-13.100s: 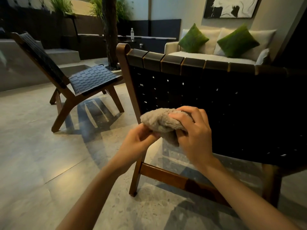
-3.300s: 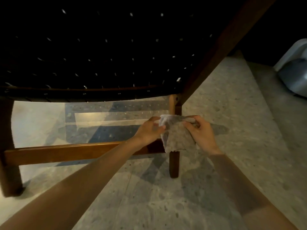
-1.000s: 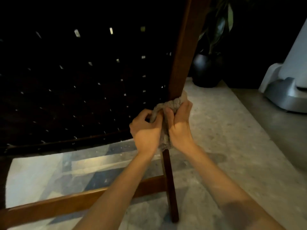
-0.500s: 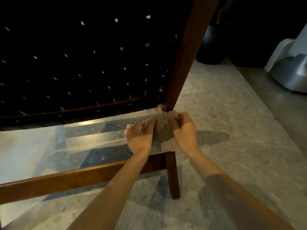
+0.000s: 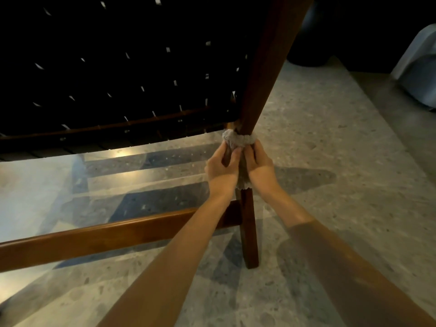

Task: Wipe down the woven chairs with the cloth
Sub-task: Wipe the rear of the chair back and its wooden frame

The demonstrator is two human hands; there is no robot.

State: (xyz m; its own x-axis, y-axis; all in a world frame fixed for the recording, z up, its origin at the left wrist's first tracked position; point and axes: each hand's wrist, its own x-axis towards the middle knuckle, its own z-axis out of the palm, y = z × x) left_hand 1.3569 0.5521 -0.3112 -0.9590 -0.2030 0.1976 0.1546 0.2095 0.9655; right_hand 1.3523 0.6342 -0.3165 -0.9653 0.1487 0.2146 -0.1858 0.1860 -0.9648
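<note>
I look at the back of a woven chair (image 5: 106, 74): dark straps in a brown wooden frame. Its right rear leg (image 5: 249, 232) runs down to the floor. A grey cloth (image 5: 238, 139) is wrapped around that leg just below the woven back. My left hand (image 5: 221, 168) grips the cloth and leg from the left. My right hand (image 5: 259, 165) grips them from the right. A tail of cloth hangs down between my wrists. The leg's wrapped part is hidden.
A wooden crossbar (image 5: 113, 236) joins the leg low on the left. Grey speckled stone floor (image 5: 330, 161) spreads all around. A dark round pot (image 5: 311, 31) stands behind the chair, and a pale grey object (image 5: 417, 67) sits at the right edge.
Half a second ago both hands held the cloth spread just off the leg. Now it is wrapped tight around the leg, with both hands closed on it.
</note>
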